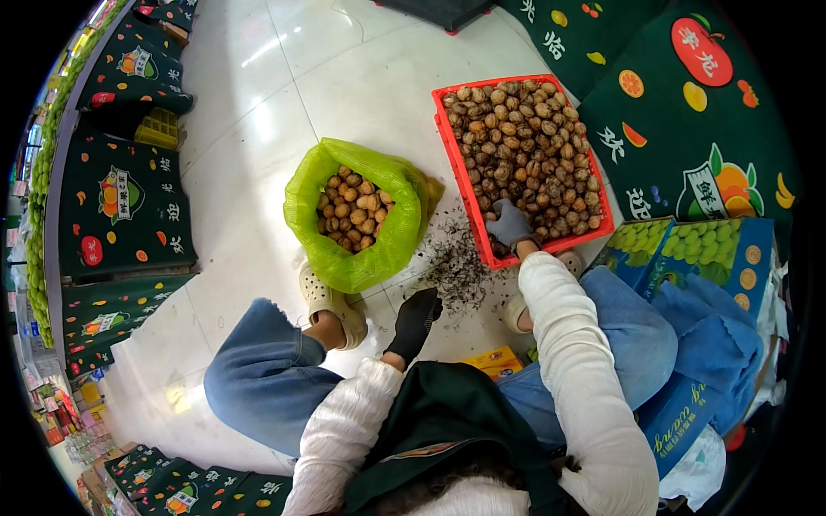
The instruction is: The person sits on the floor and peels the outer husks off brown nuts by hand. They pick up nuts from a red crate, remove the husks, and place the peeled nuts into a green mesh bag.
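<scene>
My right hand [510, 223], in a grey glove, reaches into the near left corner of a red plastic crate [459, 174]. The crate is heaped with walnuts in their shells [516, 138]. My fingers touch the nuts there, and whether they grip one is hidden. In a black glove, my left hand [416, 324] hovers over the floor between my knees, back upward and fingers curled. Its palm is out of sight. A yellow-green mesh sack [403, 242], its rim rolled open, stands ahead and to the left with walnuts [352, 209] inside.
Dark shreds of debris [455, 264] litter the tiled floor [239, 213] between sack and crate. Fruit cartons [703, 248] and a blue cloth [710, 329] sit at my right. Printed green drapes [697, 122] hang along the right side, and a yellow box [493, 363] lies close to me.
</scene>
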Tool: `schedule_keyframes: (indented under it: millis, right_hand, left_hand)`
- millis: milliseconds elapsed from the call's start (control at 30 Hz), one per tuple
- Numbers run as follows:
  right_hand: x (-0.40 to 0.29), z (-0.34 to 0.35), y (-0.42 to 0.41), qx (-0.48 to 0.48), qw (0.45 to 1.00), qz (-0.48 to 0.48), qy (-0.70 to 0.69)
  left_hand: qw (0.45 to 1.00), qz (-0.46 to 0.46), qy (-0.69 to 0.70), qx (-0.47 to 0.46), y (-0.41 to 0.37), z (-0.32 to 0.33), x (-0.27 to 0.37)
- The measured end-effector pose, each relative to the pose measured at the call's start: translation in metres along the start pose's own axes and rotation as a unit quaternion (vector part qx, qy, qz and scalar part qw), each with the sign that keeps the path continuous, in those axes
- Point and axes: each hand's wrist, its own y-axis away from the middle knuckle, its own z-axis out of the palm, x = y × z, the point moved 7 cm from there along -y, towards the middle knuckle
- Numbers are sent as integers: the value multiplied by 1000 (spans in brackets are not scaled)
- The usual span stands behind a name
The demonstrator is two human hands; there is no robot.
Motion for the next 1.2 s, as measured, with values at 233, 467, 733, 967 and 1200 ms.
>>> schedule_keyframes:
  millis: [233, 467, 733, 967, 1200]
  right_hand:
    - [-40, -93, 52, -162, 977, -95, -104]
    - [-178, -143, 223, -127, 927, -288, -202]
    - [-215, -137, 317, 107, 842, -505, -157]
    - [-208, -111, 320, -69, 828, -464, -307]
    - [-196, -100, 311, -29, 809, -412, -419]
  left_hand:
    - [983, 150, 86, -55, -10, 40, 35]
    - [878, 123, 429, -172, 52, 81, 187]
    - [842, 109, 474, -234, 90, 55, 218]
    - [945, 239, 145, -169, 103, 37, 218]
    - [940, 139, 239, -201, 108, 45, 213]
